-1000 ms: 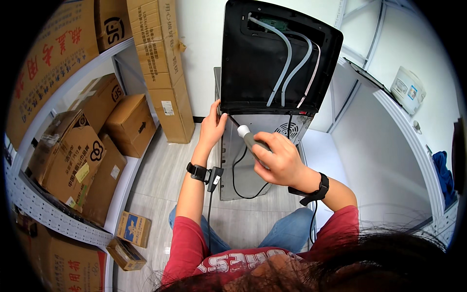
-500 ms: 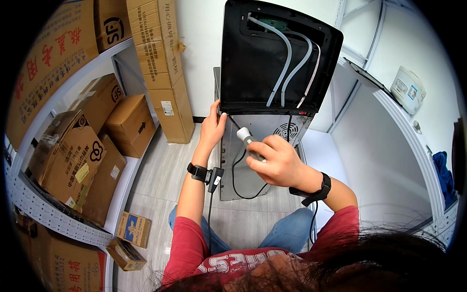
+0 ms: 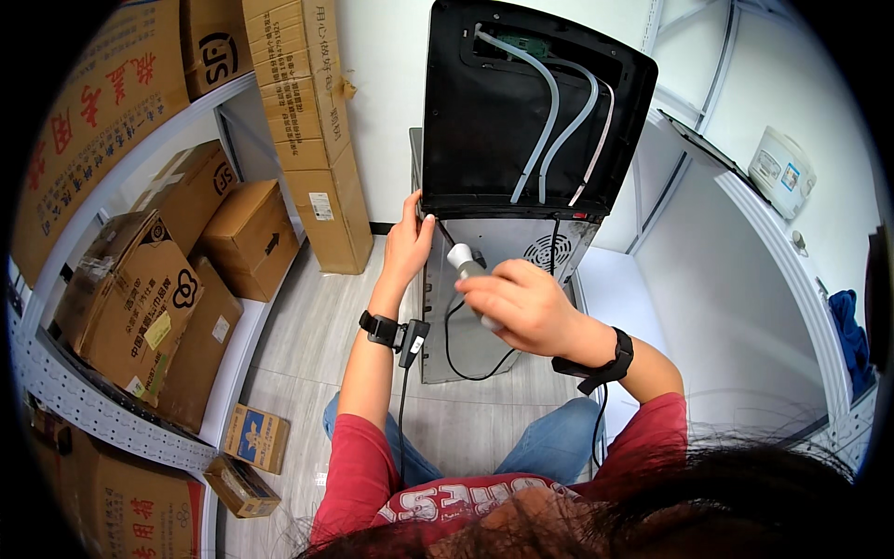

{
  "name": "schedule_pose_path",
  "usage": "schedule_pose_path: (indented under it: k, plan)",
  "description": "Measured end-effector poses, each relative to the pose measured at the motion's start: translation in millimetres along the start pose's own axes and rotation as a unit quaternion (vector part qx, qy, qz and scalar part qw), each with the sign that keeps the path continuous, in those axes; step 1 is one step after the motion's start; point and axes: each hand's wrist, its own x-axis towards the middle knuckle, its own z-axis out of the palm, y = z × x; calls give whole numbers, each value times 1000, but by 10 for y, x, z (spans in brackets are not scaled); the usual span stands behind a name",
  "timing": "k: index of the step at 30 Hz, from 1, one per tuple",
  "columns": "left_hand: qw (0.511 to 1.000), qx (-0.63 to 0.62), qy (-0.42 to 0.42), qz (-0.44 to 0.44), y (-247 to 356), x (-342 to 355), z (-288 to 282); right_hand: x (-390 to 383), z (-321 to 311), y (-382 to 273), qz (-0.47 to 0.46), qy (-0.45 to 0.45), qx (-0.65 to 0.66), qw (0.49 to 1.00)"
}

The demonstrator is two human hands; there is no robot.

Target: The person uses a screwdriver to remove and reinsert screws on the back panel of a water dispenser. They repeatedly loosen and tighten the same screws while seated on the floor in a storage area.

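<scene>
A black panel (image 3: pixel 484 130) stands tilted up on top of a grey metal cabinet (image 3: pixel 480 349). Two pale tubes (image 3: pixel 553 102) and a thin light wire run down the panel's inside. At its lower left corner, my left hand (image 3: pixel 407 253) grips the edge, thumb in front. My right hand (image 3: pixel 533 303) is closed around a screwdriver (image 3: pixel 466 265) with a grey handle and white collar. Its dark shaft points up and left to the panel's lower edge; the tip cannot be made out. A black cable (image 3: pixel 449 345) loops down the cabinet, behind the right hand.
Cardboard boxes (image 3: pixel 130 307) fill the shelves on the left, and a tall carton (image 3: pixel 326 186) leans beside the wall. Small boxes (image 3: pixel 255 438) lie on the floor. To the right is a white shelf with a white appliance (image 3: pixel 780 172) and blue cloth (image 3: pixel 846 340).
My right hand has shifted slightly left, and its fingers have turned on the screwdriver handle. The left hand and the panel have stayed in place.
</scene>
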Motion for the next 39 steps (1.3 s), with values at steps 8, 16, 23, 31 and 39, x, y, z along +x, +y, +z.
schedule_pose_path:
  k: [8,16,23,31,39]
  plan:
    - [1000,-2,-1,-9,25,3,-1,19,12,25,-85,-53,35,994]
    - [1000,-2,-1,-9,35,-7,4,83,114,32,-123,-62,95,986]
    - [999,31,18,13,25,-34,1,50,66,-23,-101,-77,150,980]
    - [942,144,193,235,-4,-191,193,-25,118,177,29,-21,110,993]
    - [950,137,227,168,56,-118,246,-14,382,532,159,38,62,985]
